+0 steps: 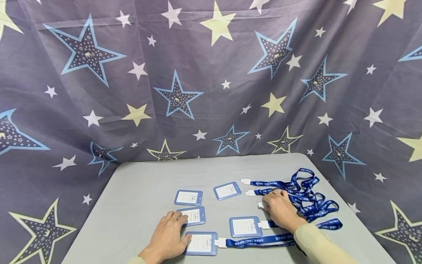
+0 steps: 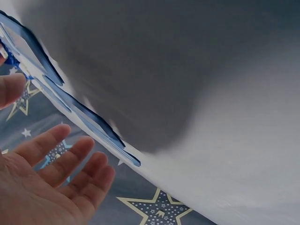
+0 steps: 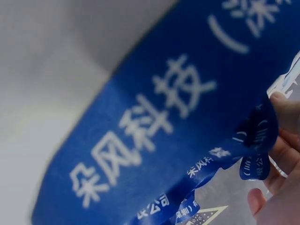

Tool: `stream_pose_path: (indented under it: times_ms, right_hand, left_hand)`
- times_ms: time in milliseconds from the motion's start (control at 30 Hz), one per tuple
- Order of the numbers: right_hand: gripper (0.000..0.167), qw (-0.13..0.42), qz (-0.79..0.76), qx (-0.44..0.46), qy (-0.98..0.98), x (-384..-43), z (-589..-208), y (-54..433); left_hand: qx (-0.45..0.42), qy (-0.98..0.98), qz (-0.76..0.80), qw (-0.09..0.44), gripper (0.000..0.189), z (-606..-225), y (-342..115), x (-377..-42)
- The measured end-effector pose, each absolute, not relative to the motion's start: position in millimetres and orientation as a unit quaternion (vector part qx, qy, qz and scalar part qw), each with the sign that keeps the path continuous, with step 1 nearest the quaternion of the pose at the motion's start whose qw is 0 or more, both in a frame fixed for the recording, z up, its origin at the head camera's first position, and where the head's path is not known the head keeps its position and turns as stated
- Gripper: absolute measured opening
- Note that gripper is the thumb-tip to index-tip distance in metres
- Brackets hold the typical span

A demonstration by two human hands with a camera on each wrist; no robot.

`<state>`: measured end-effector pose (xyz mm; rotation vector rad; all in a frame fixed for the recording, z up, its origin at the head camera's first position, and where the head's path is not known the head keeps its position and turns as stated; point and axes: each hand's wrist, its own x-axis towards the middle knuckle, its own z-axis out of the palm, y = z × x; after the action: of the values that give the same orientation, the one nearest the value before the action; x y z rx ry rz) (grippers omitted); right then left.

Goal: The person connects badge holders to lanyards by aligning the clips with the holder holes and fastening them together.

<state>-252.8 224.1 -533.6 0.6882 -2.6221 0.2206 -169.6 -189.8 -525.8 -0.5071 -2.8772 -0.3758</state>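
Note:
My left hand [image 1: 169, 233] hovers or rests at the left side of two blue badge holders. Its fingers reach the edge of the middle badge holder [image 1: 197, 216], and its thumb lies by the near badge holder [image 1: 202, 243], which is joined to a blue lanyard [image 1: 260, 240]. In the left wrist view the fingers [image 2: 77, 152] are loosely spread. On the right, my right hand [image 1: 281, 209] pinches another blue lanyard [image 3: 258, 126] just behind its white clip [image 1: 261, 205]. Part of that strap is hidden under the hand.
Two unattached badge holders lie farther back, one at left [image 1: 188, 197], one at centre [image 1: 227, 190]. Another badge holder [image 1: 245, 226] is joined to a strap by a white clip [image 1: 264, 224]. Several tangled lanyards [image 1: 308, 187] cover the grey table's [image 1: 145, 190] right side. A star-patterned curtain [image 1: 204, 121] hangs behind.

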Motion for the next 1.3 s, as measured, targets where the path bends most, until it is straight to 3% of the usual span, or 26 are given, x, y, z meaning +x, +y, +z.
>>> stream_pose_path:
  times_ms: [533,900,1300]
  right_hand:
    - [0.031,0.231,0.085,0.269,-0.931,-247,-532,214]
    - [0.024,0.172,0.081,0.259,-0.947,-243,-528,205]
    - [0.025,0.208,0.091,0.283,-0.932,-239,-523,196]
  left_hand:
    - [-0.180,-0.967,-0.152,0.096,0.057,-531,-200,-179]
    - [-0.179,-0.967,-0.152,0.094,0.056,-529,-198,-189]
    - [-0.171,-0.971,-0.145,0.081,0.061,-530,-198,-199]
